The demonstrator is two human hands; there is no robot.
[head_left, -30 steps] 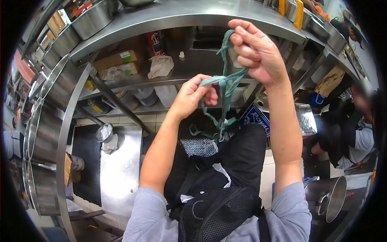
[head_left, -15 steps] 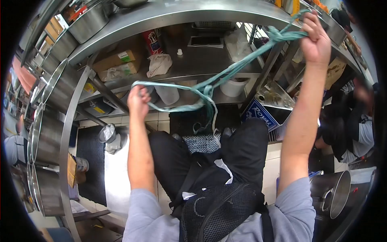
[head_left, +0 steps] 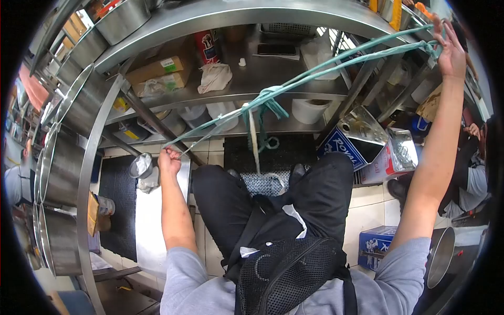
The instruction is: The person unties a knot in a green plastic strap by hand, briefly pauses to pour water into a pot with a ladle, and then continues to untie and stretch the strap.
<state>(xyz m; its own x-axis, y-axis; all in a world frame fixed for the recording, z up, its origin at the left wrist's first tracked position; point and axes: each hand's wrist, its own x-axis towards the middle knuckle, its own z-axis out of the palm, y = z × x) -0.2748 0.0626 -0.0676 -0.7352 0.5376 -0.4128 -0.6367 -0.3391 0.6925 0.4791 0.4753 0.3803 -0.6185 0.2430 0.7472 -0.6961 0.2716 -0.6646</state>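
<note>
A long teal cord (head_left: 336, 65), which looks like soft strip or twine, is stretched slantwise between my two hands. My left hand (head_left: 169, 161) is closed on its lower end, at the left. My right hand (head_left: 450, 55), raised at the upper right, has the other end looped about its fingers; the fingers look partly extended. Two strands run nearly side by side and meet at a knot (head_left: 269, 97) near the middle. Loose teal tails and a pale strip (head_left: 253, 134) hang from there, above my knees.
A steel shelf unit (head_left: 252, 79) stands ahead, holding a cardboard box (head_left: 157, 73), a cloth (head_left: 215, 77) and a phone (head_left: 276, 50). Large steel pots (head_left: 63, 163) line the left. Metal tins (head_left: 344, 144) and another person (head_left: 467, 173) are at the right.
My hands have moved farther apart, the right outward to the right and the left downward. The cord's wide left loop has narrowed and pulled taut. My right fingers have straightened from a fist.
</note>
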